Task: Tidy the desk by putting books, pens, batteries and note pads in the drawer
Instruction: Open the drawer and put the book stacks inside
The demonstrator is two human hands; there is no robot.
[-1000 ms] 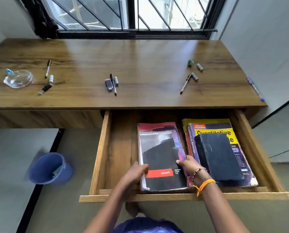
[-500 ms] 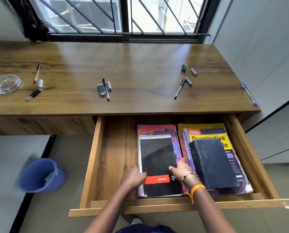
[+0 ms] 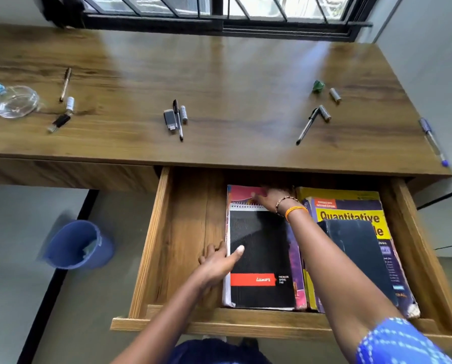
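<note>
Drawer [image 3: 185, 232] pulled open under desk; inside, black spiral pad [image 3: 261, 261] with red band lies flat on a pink-covered book [image 3: 242, 193]; beside it, yellow "Quantitative" book [image 3: 350, 214] with a dark book [image 3: 358, 256] on top; on the desk [image 3: 232, 74]: black pen [image 3: 177, 119], silver pen [image 3: 306, 126], brown pen [image 3: 65, 84], blue pen [image 3: 432, 141] at right edge, batteries [image 3: 335, 95] near the pens.

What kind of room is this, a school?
Probably a study corner at home, not a school: one wooden desk under a barred window, an open drawer holding a spiral pad and a textbook, and a small blue bin.
</note>
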